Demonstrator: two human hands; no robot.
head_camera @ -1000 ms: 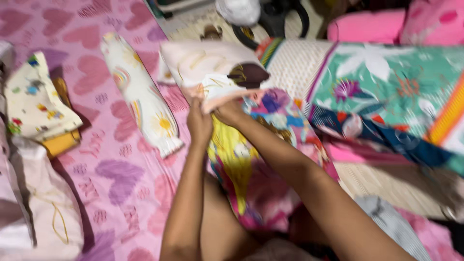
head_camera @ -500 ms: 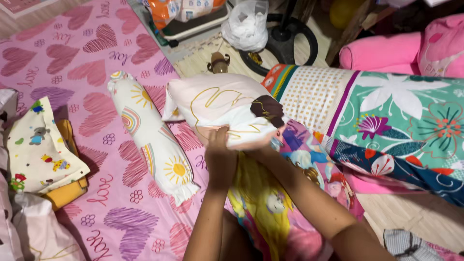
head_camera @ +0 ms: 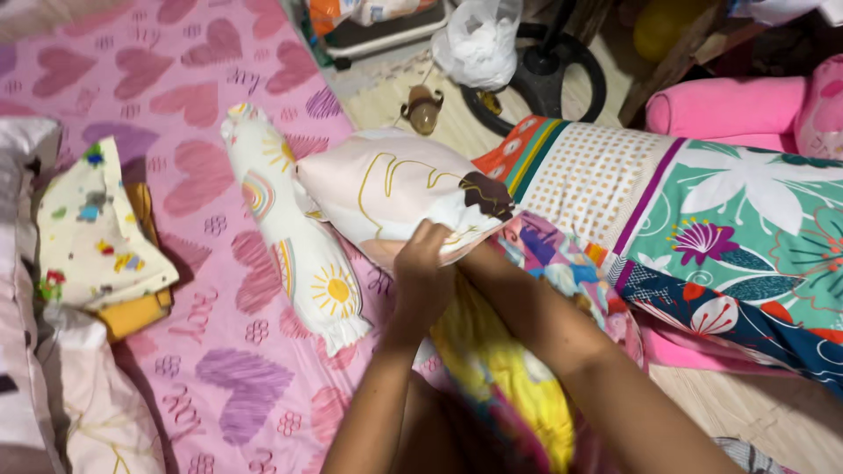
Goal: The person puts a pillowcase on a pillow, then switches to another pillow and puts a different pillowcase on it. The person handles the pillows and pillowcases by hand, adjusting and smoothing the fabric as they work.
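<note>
Fingers (head_camera: 432, 239) of both hands clench the pillow's (head_camera: 395, 189) near edge beside the bolster (head_camera: 294, 254).

Both hands are bunched on the near edge of a cream pillow (head_camera: 395, 189) with a gold line drawing and a brown patch — left hand (head_camera: 423, 263) gripping the edge, right hand (head_camera: 479, 259) mostly tucked under it. A long bolster (head_camera: 294, 237) printed with suns and rainbows lies touching the pillow's left side, on a pink heart-print sheet (head_camera: 176, 79). To the right sits a floral blanket (head_camera: 746, 228) — teal, orange and navy — and some folded clothes (head_camera: 97, 241) lie at far left.
</note>
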